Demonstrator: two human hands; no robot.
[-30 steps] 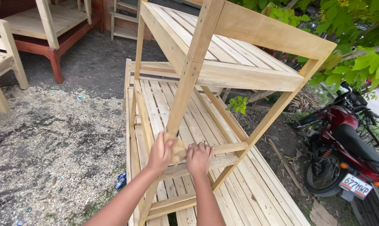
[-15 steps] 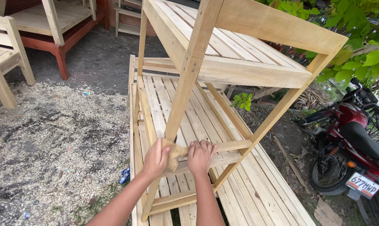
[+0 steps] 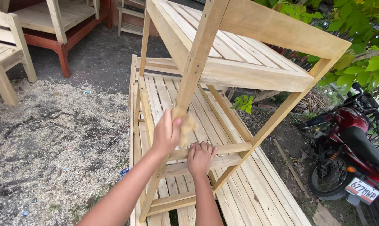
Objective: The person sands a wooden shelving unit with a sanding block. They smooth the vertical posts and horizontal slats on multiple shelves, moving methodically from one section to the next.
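Note:
A bare pale-wood slatted table [image 3: 239, 75] stands tipped on another slatted wooden piece [image 3: 239, 188] lying on the ground. My left hand [image 3: 166, 134] presses a tan piece of sandpaper [image 3: 187, 123] against the table's near leg [image 3: 193, 75], about halfway up it. My right hand [image 3: 201, 158] rests with curled fingers on the lower crossbar [image 3: 231, 148] just right of that leg. Both forearms reach in from the bottom edge.
Sawdust covers the ground [image 3: 51, 138] at left. More wooden furniture stands at the top left, with a red-framed piece [image 3: 68, 39] among it. A red motorcycle [image 3: 357, 150] is parked at right under green leaves [image 3: 357, 37].
My left hand has slid up the leg with the sandpaper. My right hand has stayed on the crossbar. The view has shifted slightly.

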